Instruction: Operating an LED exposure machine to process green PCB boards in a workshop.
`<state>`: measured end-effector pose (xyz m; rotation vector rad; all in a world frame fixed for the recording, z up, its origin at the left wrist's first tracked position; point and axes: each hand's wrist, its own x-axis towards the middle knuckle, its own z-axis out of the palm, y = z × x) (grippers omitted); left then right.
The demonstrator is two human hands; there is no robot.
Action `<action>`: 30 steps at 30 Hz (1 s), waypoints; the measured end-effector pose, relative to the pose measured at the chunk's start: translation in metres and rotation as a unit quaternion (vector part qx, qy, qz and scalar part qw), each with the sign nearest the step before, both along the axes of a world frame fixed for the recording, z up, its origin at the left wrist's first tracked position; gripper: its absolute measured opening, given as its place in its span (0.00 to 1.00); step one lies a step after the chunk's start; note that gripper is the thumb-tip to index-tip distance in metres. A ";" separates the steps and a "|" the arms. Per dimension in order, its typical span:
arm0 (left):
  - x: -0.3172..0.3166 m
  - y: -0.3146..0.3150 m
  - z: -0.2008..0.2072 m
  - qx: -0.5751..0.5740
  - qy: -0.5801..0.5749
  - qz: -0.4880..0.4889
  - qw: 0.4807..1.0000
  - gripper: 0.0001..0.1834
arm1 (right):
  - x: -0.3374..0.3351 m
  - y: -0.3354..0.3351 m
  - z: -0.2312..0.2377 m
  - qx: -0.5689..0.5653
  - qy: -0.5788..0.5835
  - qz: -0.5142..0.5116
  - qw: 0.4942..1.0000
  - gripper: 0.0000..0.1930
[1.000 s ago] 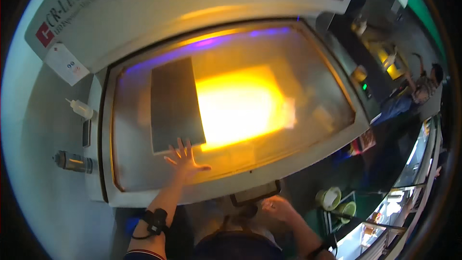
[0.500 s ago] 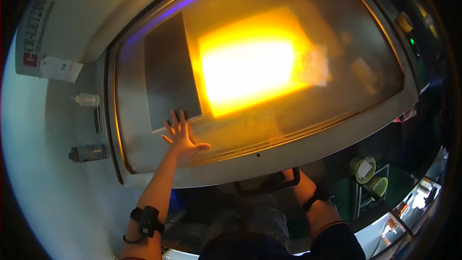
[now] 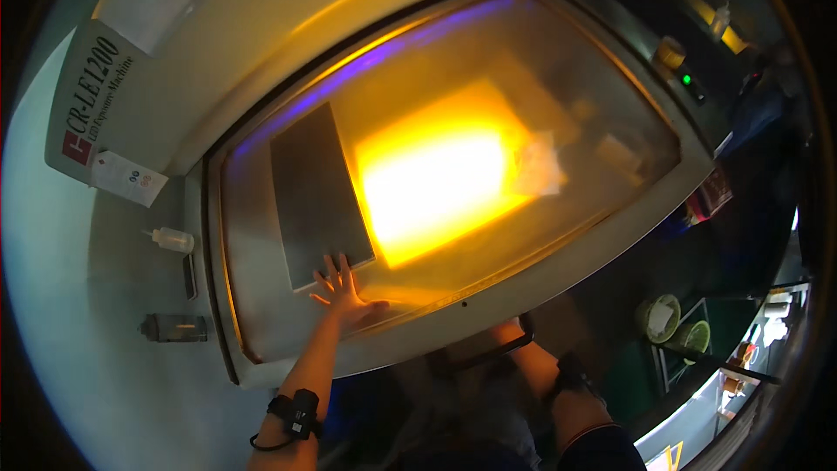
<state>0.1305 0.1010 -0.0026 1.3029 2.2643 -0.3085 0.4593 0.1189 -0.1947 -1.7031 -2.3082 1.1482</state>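
At the dark panel's (image 3: 318, 196) near short edge, my left hand (image 3: 348, 301) is spread; I can't tell my right hand's (image 3: 506, 330) grip.

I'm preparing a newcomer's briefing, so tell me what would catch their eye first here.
Probably the blazing yellow-white glow in the middle of the machine's framed surface. Just left of it lies a dark rectangular panel, the left hand spread at its near edge. Below the machine's front rim, the right hand, partly hidden, is at a black handle.
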 end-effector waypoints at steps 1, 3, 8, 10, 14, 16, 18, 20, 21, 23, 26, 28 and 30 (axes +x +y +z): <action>0.003 0.001 0.003 -0.008 -0.003 0.001 1.000 0.84 | 0.013 -0.003 0.005 0.002 0.006 -0.007 1.000 0.16; 0.004 -0.001 0.006 0.005 -0.008 -0.001 1.000 0.83 | 0.053 -0.025 0.016 -0.003 0.013 -0.036 0.999 0.17; 0.001 -0.015 -0.002 0.076 -0.042 -0.022 0.996 0.81 | 0.206 -0.152 0.001 -0.128 -0.147 0.057 0.979 0.18; 0.000 -0.015 -0.011 0.042 -0.030 -0.036 0.998 0.81 | 0.269 -0.267 -0.026 -0.223 0.111 -0.217 0.944 0.16; 0.030 0.003 -0.012 0.059 -0.046 -0.068 0.995 0.80 | 0.301 -0.414 0.049 -0.265 0.219 -0.661 0.667 0.15; -0.009 -0.020 -0.004 0.065 -0.038 -0.020 0.997 0.80 | 0.323 -0.399 0.043 -0.248 0.272 -0.689 0.624 0.15; -0.005 -0.015 -0.005 0.070 -0.049 -0.020 0.996 0.80 | 0.343 -0.398 0.062 -0.210 0.295 -0.702 0.613 0.15; -0.002 -0.014 -0.007 0.077 -0.051 -0.018 0.996 0.81 | 0.351 -0.356 0.102 -0.146 0.241 -0.645 0.710 0.15; -0.003 -0.017 -0.010 0.077 -0.053 -0.020 0.995 0.80 | 0.339 -0.329 0.137 -0.030 0.210 -0.573 0.791 0.15; 0.000 -0.017 -0.005 0.087 -0.053 -0.022 0.995 0.80 | 0.349 -0.283 0.176 0.027 0.181 -0.485 0.855 0.15; 0.009 -0.020 -0.002 0.086 -0.033 -0.013 0.996 0.79 | 0.348 -0.189 0.229 0.054 0.015 -0.348 0.936 0.16; 0.010 -0.030 -0.005 0.138 -0.184 -0.038 0.972 0.74 | 0.298 -0.112 0.281 0.109 -0.114 -0.195 0.968 0.17; 0.053 -0.037 0.040 0.209 -0.153 -0.131 0.957 0.70 | 0.262 -0.074 0.314 0.197 -0.133 -0.016 0.971 0.17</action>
